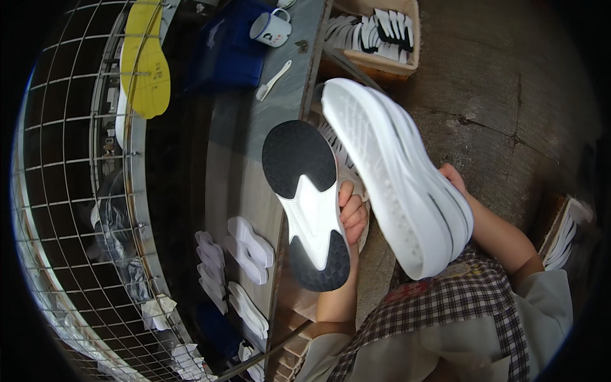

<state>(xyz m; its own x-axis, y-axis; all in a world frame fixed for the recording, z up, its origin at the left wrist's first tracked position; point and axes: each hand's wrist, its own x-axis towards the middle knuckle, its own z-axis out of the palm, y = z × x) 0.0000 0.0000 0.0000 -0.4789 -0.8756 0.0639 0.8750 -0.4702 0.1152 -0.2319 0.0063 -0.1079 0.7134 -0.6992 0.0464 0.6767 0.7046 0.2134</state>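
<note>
My left hand [352, 211] grips a black-and-white shoe outsole [312, 207] by its right edge, fingers curled there. The tread side of this outsole is up, with black textured pads at both ends and a white middle. Just to the right, a thick white shoe midsole [398, 184] is held tilted, its pale hollow face turned toward the left. My right hand [453, 178] has hold of its far right side; most of those fingers are hidden behind it. The two pieces are close together in front of my checked apron.
On the bench [245, 159] at the left lie several white sole pieces [250, 248], a white brush [274, 81], an enamel mug [270, 28] and a blue bin [229, 48]. A wire grid [73, 159] with a yellow insole template [146, 63] stands beyond. A box [369, 35] holds several soles.
</note>
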